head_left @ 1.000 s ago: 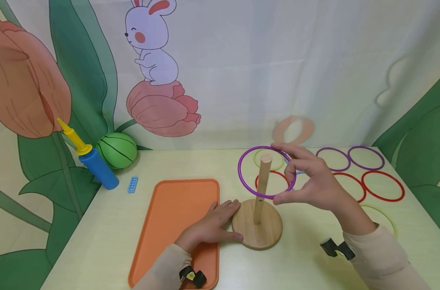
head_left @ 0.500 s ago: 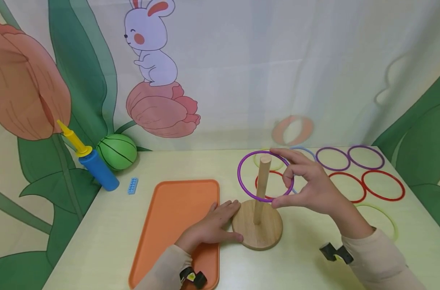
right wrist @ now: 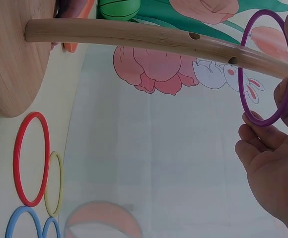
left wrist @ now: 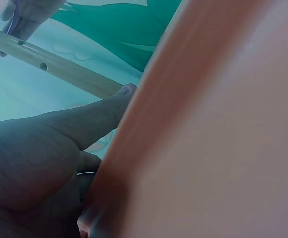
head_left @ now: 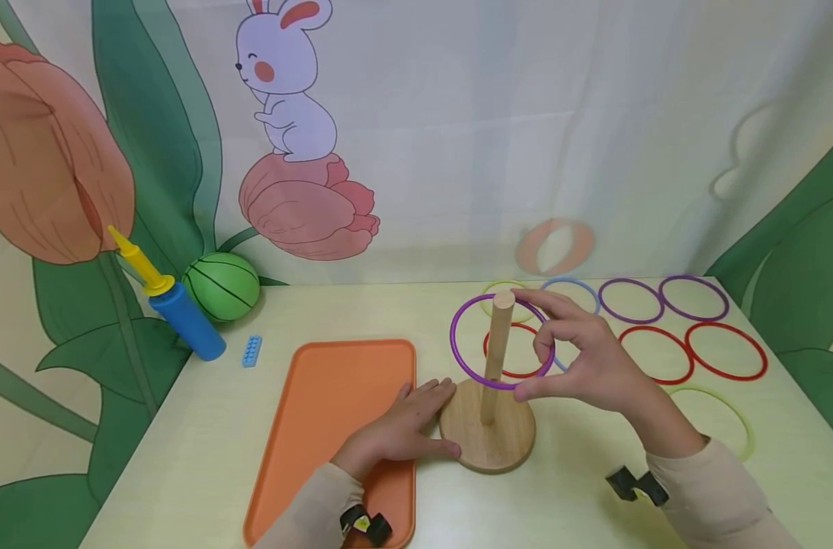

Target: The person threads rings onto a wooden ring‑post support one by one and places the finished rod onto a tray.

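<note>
A wooden stand has a round base (head_left: 494,450) and an upright post (head_left: 499,339). My right hand (head_left: 584,354) pinches a purple ring (right wrist: 241,82) between thumb and fingers. In the right wrist view this ring encircles the post near its top, well above the base. My left hand (head_left: 398,431) rests at the base's left edge, fingers fairly straight and thumb spread. Its wrist lies over the orange tray (head_left: 341,389). In the left wrist view the tray's edge hides part of the left fingers.
Right of the stand and behind it lie several rings: two purple rings (head_left: 601,305), red rings (head_left: 764,358), blue rings (head_left: 570,279) and yellow-green rings (head_left: 738,412). At the left are a blue-and-yellow pump (head_left: 183,316), a green ball (head_left: 222,286) and a small blue block (head_left: 251,351).
My right hand has come down slightly, and the purple ring has sunk a little along the post. The left hand has stayed at the base.
</note>
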